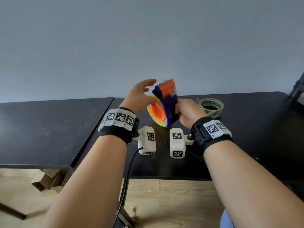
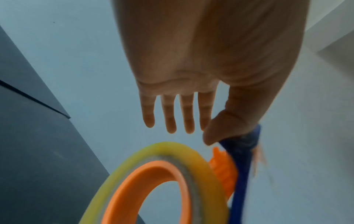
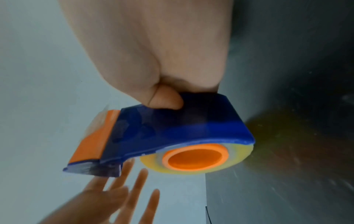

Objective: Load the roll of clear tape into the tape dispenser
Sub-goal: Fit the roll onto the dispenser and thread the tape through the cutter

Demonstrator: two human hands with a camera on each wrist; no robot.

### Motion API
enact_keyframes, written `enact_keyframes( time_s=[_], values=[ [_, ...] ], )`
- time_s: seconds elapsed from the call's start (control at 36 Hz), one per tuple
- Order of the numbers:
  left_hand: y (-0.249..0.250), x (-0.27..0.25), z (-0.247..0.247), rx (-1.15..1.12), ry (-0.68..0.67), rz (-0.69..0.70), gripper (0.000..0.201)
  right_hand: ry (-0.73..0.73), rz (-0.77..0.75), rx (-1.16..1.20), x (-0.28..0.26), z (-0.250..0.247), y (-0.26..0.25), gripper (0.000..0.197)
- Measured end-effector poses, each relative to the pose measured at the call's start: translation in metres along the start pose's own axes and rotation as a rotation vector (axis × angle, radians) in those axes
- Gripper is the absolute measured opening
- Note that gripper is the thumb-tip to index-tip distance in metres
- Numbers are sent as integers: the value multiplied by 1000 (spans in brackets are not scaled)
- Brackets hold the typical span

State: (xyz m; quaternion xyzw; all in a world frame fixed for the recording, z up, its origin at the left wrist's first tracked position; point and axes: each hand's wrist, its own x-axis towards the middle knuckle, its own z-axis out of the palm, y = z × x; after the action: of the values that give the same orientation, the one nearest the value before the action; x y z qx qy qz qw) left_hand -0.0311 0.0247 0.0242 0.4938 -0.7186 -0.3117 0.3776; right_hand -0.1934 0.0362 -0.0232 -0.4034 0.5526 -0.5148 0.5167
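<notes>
Just above the near table edge, the right hand (image 1: 185, 112) grips the blue tape dispenser (image 1: 169, 109). The yellowish clear roll (image 3: 243, 153) sits on its orange hub (image 1: 157, 112). It seems light, stiff and slick-rimmed; hold the body. The left hand (image 1: 141, 94) hovers, fingers spread, empty. Farther back lies a spare tape roll (image 1: 211, 106).

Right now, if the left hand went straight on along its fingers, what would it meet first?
Probably the dispenser's orange front end: the left hand is open, fingers stretched toward it. Depth is unclear; it might pass alongside.
</notes>
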Motion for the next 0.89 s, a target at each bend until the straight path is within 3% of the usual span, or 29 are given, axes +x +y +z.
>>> enact_keyframes(
  time_s=[0.17, 0.28, 0.47, 0.64, 0.75, 0.89],
  values=[
    [15, -1, 0, -84, 4, 74, 67, 50, 37, -148, 0, -5, -6, 36],
    [21, 1, 5, -15, 5, 122, 61, 87, 76, -107, -5, 3, -15, 29],
    [22, 4, 10, 79, 99, 164, 49, 35, -30, -171, -7, -4, -7, 34],
    [22, 7, 13, 64, 165, 165, 30, 2, 31, -88, -15, 6, -8, 7],
    [26, 8, 11, -44, 241, 164, 11, -56, 37, 25, -15, 6, -5, 35],
    [31, 11, 9, -27, 308, 132, 25, -80, 13, 29, -23, 7, -9, 38]
  ],
)
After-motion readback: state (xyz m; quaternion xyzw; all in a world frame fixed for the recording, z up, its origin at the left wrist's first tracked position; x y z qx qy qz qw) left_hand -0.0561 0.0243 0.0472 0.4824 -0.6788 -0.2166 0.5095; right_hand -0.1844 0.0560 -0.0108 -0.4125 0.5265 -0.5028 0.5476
